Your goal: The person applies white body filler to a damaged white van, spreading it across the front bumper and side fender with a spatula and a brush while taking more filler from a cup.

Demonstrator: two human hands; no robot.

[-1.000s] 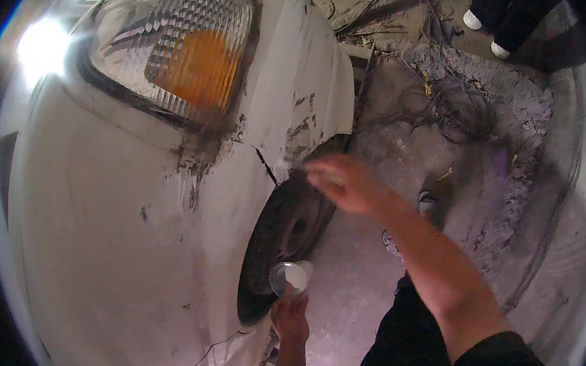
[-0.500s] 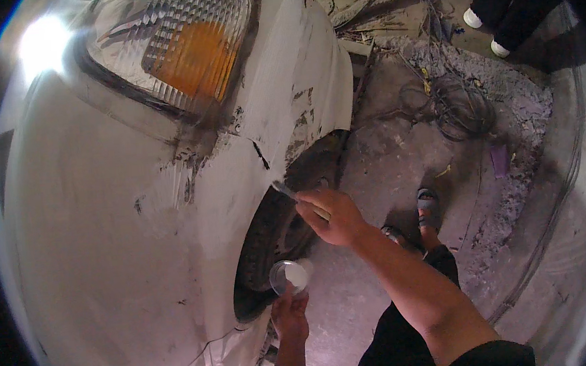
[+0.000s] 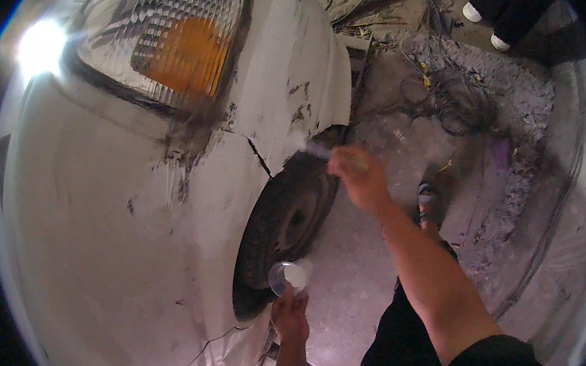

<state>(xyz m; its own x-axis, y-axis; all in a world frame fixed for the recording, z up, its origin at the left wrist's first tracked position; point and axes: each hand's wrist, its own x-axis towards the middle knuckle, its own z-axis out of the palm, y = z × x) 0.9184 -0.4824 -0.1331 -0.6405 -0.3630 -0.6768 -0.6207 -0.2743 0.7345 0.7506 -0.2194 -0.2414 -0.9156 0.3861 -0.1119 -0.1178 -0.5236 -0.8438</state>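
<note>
My left hand (image 3: 290, 317) grips a clear plastic cup (image 3: 289, 277) with white substance in it, held low beside the front wheel (image 3: 276, 232). My right hand (image 3: 358, 174) is closed on a small paintbrush (image 3: 318, 148), its bristles blurred at the fender edge (image 3: 303, 134) above the wheel arch. The white vehicle body (image 3: 90, 233) has dark cracks, scuffs and streaky patches below a large clear-and-amber lamp (image 3: 179, 54).
A bright light (image 3: 41, 48) shines at upper left. Coiled cables (image 3: 459, 104), rubble (image 3: 527, 96) and a purple object (image 3: 503, 155) lie on the rough floor. Another person's dark legs and white shoes (image 3: 472, 12) are at upper right; my sandalled foot (image 3: 428, 200) is below my view.
My right hand with the brush moved down and left, then back up and right along the fender edge. My left hand with the cup stays nearly still.
</note>
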